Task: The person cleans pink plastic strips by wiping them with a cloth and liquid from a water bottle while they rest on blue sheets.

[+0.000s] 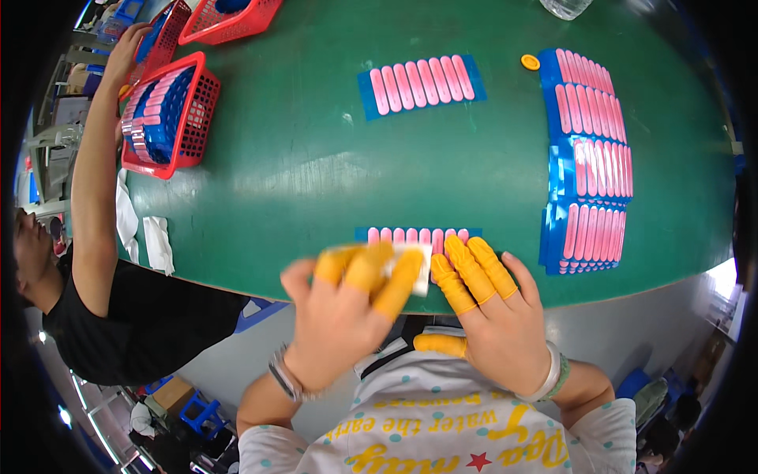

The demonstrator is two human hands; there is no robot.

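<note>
Near the table's front edge lies a blue sheet [362, 235] bearing a row of pink, round-ended strips [399, 235]. My left hand [339, 328], slightly blurred, presses a folded white cloth [423, 276] onto this row. Yellow finger cots cover several of its fingers. My right hand [501, 332] rests its outstretched fingers, also in yellow cots, on the right end of the same sheet; its thumb points left, off the table edge. Both hands hide much of the strips. Farther off, another blue sheet with pink strips [421, 84] lies flat.
Stacked strip sheets [588, 166] stand along the right, beside a rolled yellow finger cot [530, 62]. A red basket [207, 103] holds more sheets at left. White cloths [158, 245] lie near a co-worker's arm [95, 189], which reaches toward other red baskets [225, 30].
</note>
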